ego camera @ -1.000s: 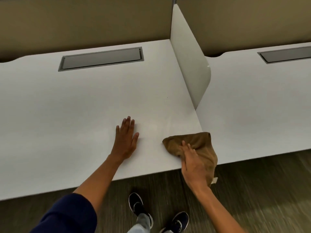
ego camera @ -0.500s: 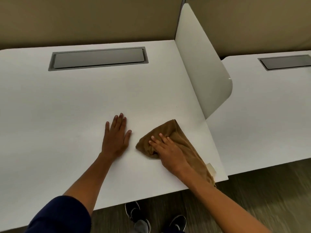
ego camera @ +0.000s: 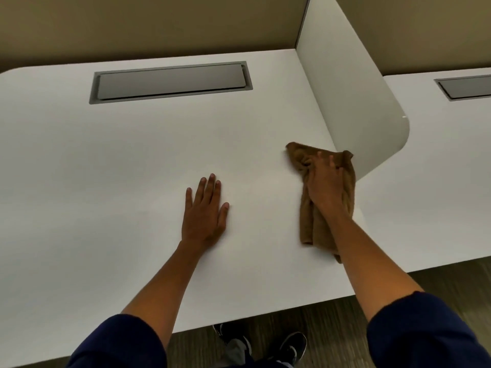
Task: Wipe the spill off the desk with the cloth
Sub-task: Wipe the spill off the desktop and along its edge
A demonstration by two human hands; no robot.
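Note:
A brown cloth (ego camera: 308,221) lies bunched on the white desk (ego camera: 132,160), close to the foot of the white divider panel. My right hand (ego camera: 325,184) presses flat on top of the cloth, fingers spread and curled into its folds. My left hand (ego camera: 206,212) rests palm down on the bare desk to the left of the cloth, fingers apart, holding nothing. I cannot make out any spill on the desk surface.
A white divider panel (ego camera: 356,102) rises along the desk's right side, with a second white desk (ego camera: 438,181) beyond it. A grey cable hatch (ego camera: 170,82) is set into the desk's back. Beige partition walls stand behind. My shoes show on the floor below the front edge.
My right hand has pushed the cloth away from the front edge, first left toward my left hand, then up and right to the divider's foot. My left hand stays flat on the desk.

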